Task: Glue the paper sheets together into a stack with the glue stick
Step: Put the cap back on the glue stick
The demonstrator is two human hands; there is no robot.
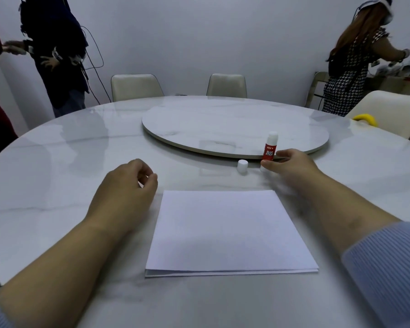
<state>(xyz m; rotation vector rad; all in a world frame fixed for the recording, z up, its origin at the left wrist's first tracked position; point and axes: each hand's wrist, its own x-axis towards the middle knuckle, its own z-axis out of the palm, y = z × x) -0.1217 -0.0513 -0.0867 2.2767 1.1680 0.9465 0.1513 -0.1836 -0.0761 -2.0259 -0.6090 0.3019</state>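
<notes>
**Glue stick upright by the right hand, paper stack lying near the table edge**

A round, pale marble tabletop (57, 176) fills most of the view, with a raised turntable (223, 124) of the same stone at its middle. Cream chairs (135, 87) stand at the far rim, and two people stand by the wall, one at the far left and one at the far right.

Between the person's forearms lies the paper stack (230, 233), white sheets squared up, with their layered edges showing along the near side.

The left hand (126, 185) hovers just beyond the stack's far left corner, fingers loosely curled toward the thumb; whether it pinches anything I cannot tell. The right hand (291, 164) reaches past the stack's far right corner, its thumb and fingers closed around the base of the glue stick (269, 147). The red and white tube stands upright on the tabletop, just in front of the turntable's edge, with a white top.

A small white cap (242, 166) stands just left of the glue stick, apart from it.
</notes>
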